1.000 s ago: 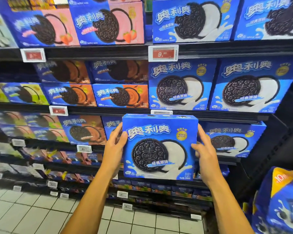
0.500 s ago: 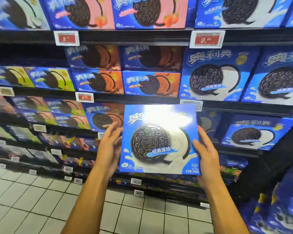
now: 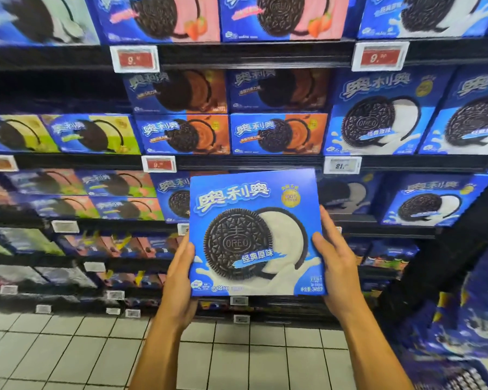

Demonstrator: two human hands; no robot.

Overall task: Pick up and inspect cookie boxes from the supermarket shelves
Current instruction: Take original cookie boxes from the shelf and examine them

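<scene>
A large blue Oreo cookie box with a black cookie and white cream printed on its front is held upright in front of the shelves, its front facing me. My left hand grips its lower left edge, thumb on the front and fingers behind. My right hand grips its right edge the same way. The box is clear of the shelf, below the level of the 21-yuan price tag.
Black shelves hold rows of blue Oreo boxes: pink strawberry ones on top, orange chocolate ones in the middle, classic white ones at right. A blue display stack stands at lower right. White floor tiles lie below.
The box has come away from the shelf toward me and lower, tilting so the glare on its front is gone. Both hands slid down to its lower edges. My view shifted left and down.
</scene>
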